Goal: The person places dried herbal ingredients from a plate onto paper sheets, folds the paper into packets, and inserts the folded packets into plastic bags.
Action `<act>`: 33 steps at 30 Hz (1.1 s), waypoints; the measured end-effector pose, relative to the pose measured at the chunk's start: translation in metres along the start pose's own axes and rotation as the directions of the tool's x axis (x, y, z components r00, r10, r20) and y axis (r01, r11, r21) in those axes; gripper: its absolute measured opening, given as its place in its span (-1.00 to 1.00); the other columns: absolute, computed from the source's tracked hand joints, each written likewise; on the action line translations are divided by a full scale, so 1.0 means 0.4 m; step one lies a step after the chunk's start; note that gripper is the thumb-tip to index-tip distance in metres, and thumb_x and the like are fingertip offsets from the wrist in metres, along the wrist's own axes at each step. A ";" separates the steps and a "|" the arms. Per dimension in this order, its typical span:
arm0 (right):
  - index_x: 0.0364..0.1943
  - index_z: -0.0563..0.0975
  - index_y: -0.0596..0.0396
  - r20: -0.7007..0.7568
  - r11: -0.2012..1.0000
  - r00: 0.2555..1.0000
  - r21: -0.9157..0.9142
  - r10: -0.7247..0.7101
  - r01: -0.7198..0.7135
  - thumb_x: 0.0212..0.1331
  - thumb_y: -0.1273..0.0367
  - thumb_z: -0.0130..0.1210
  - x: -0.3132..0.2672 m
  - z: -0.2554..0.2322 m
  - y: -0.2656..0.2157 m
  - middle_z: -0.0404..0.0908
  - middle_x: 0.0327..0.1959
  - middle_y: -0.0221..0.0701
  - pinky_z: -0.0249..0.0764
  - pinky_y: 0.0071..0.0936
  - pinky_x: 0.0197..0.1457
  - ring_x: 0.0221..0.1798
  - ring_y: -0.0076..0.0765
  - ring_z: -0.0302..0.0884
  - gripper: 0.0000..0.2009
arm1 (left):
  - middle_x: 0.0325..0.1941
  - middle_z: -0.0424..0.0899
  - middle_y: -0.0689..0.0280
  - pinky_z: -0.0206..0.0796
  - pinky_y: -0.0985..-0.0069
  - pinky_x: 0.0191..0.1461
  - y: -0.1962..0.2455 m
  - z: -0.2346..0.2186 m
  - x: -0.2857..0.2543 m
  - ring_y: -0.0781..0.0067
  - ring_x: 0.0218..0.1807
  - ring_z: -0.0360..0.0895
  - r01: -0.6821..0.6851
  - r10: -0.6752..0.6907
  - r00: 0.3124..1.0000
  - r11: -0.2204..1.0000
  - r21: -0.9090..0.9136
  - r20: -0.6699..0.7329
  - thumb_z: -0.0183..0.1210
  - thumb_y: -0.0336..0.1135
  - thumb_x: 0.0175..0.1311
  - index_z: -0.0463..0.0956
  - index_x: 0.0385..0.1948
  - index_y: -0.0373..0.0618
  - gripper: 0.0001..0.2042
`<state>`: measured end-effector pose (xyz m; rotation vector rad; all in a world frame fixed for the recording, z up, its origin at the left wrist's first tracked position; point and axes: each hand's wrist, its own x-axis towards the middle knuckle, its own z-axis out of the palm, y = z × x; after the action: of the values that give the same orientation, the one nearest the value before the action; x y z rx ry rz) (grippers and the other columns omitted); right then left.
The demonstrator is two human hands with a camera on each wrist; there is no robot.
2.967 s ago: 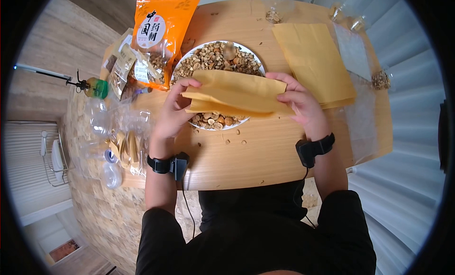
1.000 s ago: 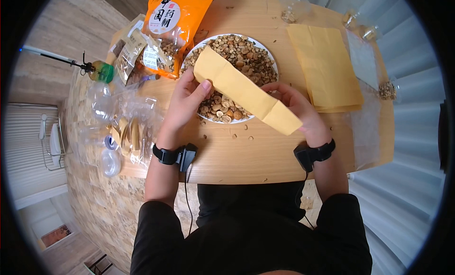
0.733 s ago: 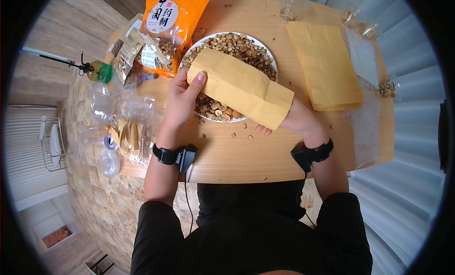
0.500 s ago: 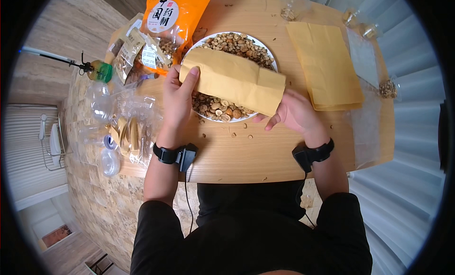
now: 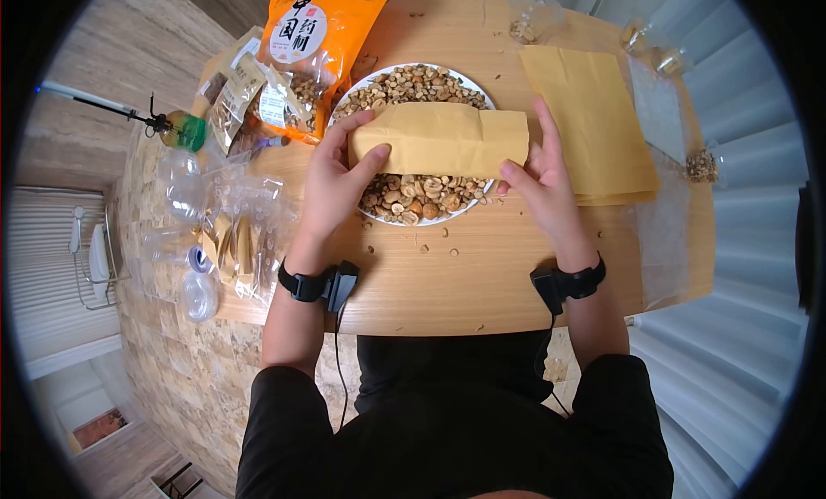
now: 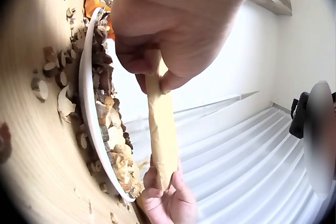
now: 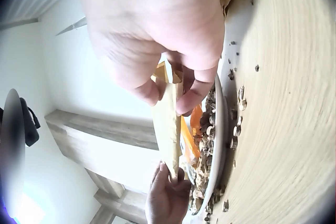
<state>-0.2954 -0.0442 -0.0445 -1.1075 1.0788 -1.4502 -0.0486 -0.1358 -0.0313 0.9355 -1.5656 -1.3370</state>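
Note:
In the head view a brown paper packet (image 5: 439, 139) is held level above a white plate (image 5: 478, 200) heaped with dried slices and pieces. The left hand (image 5: 337, 176) pinches its left end, thumb on the near face. At the other end is the right hand (image 5: 546, 185), thumb against the paper and index finger raised. The left wrist view shows the packet (image 6: 164, 129) edge-on between the left hand (image 6: 178, 24) and the right hand (image 6: 170, 203). In the right wrist view, the right hand (image 7: 157, 35) has thumb and fingers on either side of the packet's open end (image 7: 169, 74).
An orange bag (image 5: 331, 26) and smaller packets (image 5: 237, 99) stand behind the left hand. Large brown envelopes (image 5: 594, 125) lie at the right, near small jars (image 5: 703, 165). Clear plastic packaging (image 5: 258, 215) lies at the left beside a green spray bottle (image 5: 185, 131). Loose pieces dot the wooden table (image 5: 430, 284).
The packet has turned from a slant to nearly level. The right hand has come from beneath its right end to hold that end, and the left hand still grips the other.

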 end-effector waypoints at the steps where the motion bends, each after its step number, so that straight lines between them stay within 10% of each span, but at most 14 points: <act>1: 0.44 -0.13 -0.02 -0.027 1.000 0.999 -0.008 -0.022 0.022 0.19 0.59 0.02 0.000 -0.001 0.000 0.51 0.00 -0.25 0.53 -0.61 -0.25 -0.19 -0.57 0.47 -0.23 | 0.02 0.53 0.22 0.33 0.64 0.09 0.000 -0.002 0.000 0.54 0.04 0.46 0.020 -0.020 1.000 1.000 0.009 0.019 0.20 -0.52 0.20 0.35 0.12 -0.29 -0.58; 11: 0.13 0.37 0.25 0.001 0.992 0.996 -0.090 0.089 -0.089 0.18 0.61 0.04 0.005 -0.029 0.015 0.58 -0.17 -0.32 0.51 -0.66 -0.20 -0.27 -0.62 0.52 -0.61 | -0.09 0.57 0.27 0.40 0.64 -0.01 -0.018 -0.030 0.002 0.59 -0.06 0.50 0.174 -0.188 0.981 0.956 0.237 0.038 0.20 -0.49 0.23 0.41 -0.03 -0.30 -0.70; 20: -0.09 0.45 0.28 0.008 0.983 0.984 -0.051 0.179 -0.178 0.20 0.54 0.08 0.008 -0.038 0.035 0.60 -0.25 -0.32 0.51 -0.66 -0.24 -0.32 -0.61 0.54 -0.79 | -0.24 0.57 0.33 0.41 0.63 -0.07 -0.060 -0.030 0.021 0.58 -0.23 0.53 -0.311 0.314 0.950 0.939 0.150 0.004 0.17 -0.47 0.25 0.45 -0.20 -0.26 -0.85; 22: -0.18 0.44 0.28 -0.012 0.984 0.999 -0.174 -0.051 0.048 0.24 0.49 0.06 0.012 -0.041 0.063 0.61 -0.29 -0.31 0.52 -0.65 -0.31 -0.35 -0.60 0.56 -0.86 | -0.30 0.58 0.39 0.40 0.68 -0.19 -0.031 -0.016 0.007 0.64 -0.31 0.51 0.079 -0.085 0.996 0.983 -0.164 -0.027 0.10 -0.36 0.35 0.42 -0.17 -0.20 -0.85; 33: -0.11 0.45 0.32 0.191 0.934 0.917 0.009 0.350 -0.358 0.28 0.46 0.02 -0.006 -0.018 -0.009 0.63 -0.35 -0.28 0.52 -0.65 -0.54 -0.47 -0.45 0.64 -0.81 | -0.36 0.60 0.43 0.35 0.75 -0.38 -0.046 -0.027 0.014 0.74 -0.37 0.51 0.150 -0.166 0.980 0.979 -0.136 -0.109 0.06 -0.27 0.38 0.41 -0.19 -0.15 -0.84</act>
<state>-0.3028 -0.0409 -0.0427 -0.9383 1.0455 -1.0563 -0.0402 -0.1474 -0.0479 1.0583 -1.3214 -1.4453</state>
